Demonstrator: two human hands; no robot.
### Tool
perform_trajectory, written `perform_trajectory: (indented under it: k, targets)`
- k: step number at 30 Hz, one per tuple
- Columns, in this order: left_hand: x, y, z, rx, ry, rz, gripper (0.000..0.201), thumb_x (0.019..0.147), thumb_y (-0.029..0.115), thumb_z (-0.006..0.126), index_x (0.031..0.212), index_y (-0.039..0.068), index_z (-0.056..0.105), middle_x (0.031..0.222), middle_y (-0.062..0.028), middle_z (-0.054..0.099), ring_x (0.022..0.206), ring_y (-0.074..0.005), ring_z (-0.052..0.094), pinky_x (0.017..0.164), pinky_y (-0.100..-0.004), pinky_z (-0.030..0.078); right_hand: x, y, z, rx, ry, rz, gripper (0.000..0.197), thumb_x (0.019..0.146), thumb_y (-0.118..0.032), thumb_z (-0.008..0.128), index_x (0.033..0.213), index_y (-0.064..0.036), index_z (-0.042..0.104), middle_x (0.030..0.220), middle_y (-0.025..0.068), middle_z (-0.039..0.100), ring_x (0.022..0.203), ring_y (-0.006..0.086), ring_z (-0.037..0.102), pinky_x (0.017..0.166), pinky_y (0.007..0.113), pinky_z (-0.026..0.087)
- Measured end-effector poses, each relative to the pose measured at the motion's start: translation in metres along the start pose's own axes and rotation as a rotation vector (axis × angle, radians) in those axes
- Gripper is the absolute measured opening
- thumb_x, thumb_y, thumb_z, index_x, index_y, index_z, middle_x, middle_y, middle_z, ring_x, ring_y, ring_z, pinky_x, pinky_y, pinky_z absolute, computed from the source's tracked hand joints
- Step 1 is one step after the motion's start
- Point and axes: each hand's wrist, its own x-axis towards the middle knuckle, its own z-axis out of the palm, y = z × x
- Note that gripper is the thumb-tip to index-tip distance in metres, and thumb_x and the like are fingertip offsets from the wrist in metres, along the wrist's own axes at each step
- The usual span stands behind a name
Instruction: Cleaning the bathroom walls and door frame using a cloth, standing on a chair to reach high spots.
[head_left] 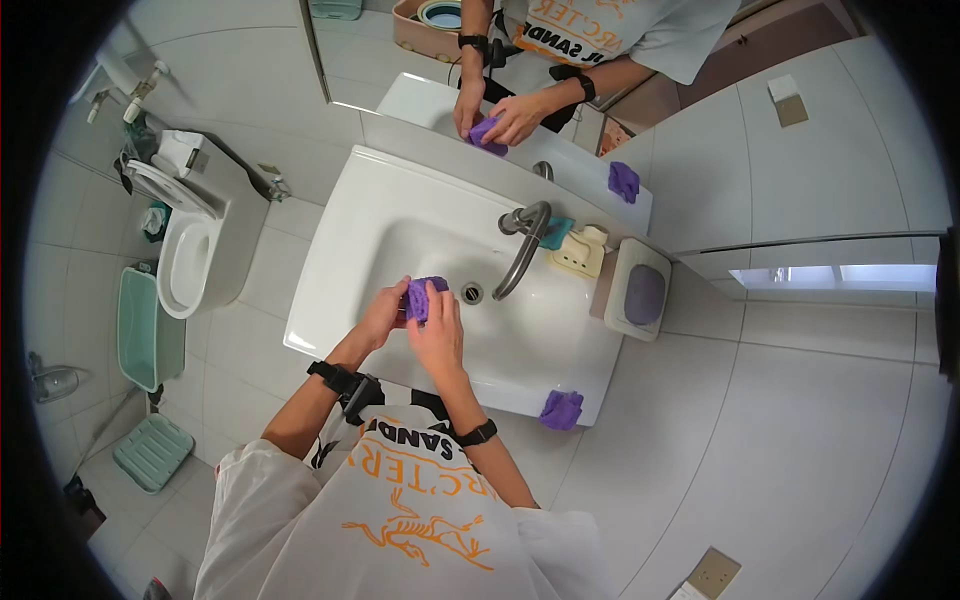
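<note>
Over the white sink (335, 260), both hands hold a bunched purple cloth (422, 298). My left hand (382, 316) closes on its left side, and my right hand (437, 338) grips it from the right and near side. Part of the cloth is hidden by the fingers. Just right of it is the round drain (472, 292), with the curved metal faucet (527, 255) beyond. A second crumpled purple cloth (562, 409) lies on the sink's near right corner.
Behind the faucet sit a cream-coloured soap holder (579, 252) and a teal sponge-like item (557, 234). A dish with a purple-grey bar (645, 295) stands right of the sink. A mirror (680, 140) rises behind. To the left are a toilet (188, 250) and a green tub (140, 330).
</note>
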Motion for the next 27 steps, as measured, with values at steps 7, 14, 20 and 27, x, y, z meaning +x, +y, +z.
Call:
perform_trajectory:
  k: [7, 14, 20, 27]
  targets:
    - [-0.01, 0.003, 0.014, -0.126, 0.083, 0.11, 0.045, 0.095, 0.046, 0.054, 0.116, 0.007, 0.057, 0.1, -0.0055, 0.063, 0.088, -0.0139, 0.059, 0.079, -0.0292, 0.048, 0.001, 0.014, -0.002, 0.168, -0.044, -0.22, 0.047, 0.078, -0.006, 0.063, 0.124, -0.0006, 0.054, 0.11, 0.0153, 0.052, 0.098, 0.0297, 0.056, 0.079, 0.039, 0.049]
    - [-0.013, 0.014, 0.027, 0.07, 0.03, 0.234, 0.037, 0.095, 0.035, 0.057, 0.114, 0.004, 0.055, 0.098, -0.0053, 0.061, 0.087, -0.0128, 0.057, 0.077, -0.0279, 0.046, 0.025, 0.029, -0.002, 0.406, 0.154, 0.314, 0.039, 0.097, -0.034, 0.052, 0.112, 0.0013, 0.059, 0.1, 0.0193, 0.059, 0.095, 0.0315, 0.059, 0.082, 0.04, 0.047]
    - [0.006, 0.013, 0.042, 0.025, 0.17, 0.205, 0.028, 0.093, 0.032, 0.055, 0.101, 0.005, 0.058, 0.094, -0.0062, 0.06, 0.083, -0.0156, 0.056, 0.074, -0.0327, 0.045, 0.038, 0.016, 0.001, 0.2, 0.117, 0.357, 0.048, 0.098, -0.043, 0.045, 0.101, 0.0028, 0.059, 0.104, 0.0241, 0.06, 0.099, 0.0407, 0.057, 0.089, 0.047, 0.043]
    - [0.038, 0.005, 0.058, 0.452, 0.572, 0.461, 0.045, 0.092, 0.036, 0.05, 0.073, -0.003, 0.061, 0.062, -0.0161, 0.058, 0.058, -0.0262, 0.055, 0.06, -0.0415, 0.044, 0.041, 0.008, 0.009, 0.299, 0.252, 0.425, 0.048, 0.097, -0.04, 0.047, 0.088, 0.0045, 0.062, 0.087, 0.0243, 0.064, 0.085, 0.0414, 0.061, 0.08, 0.048, 0.046]
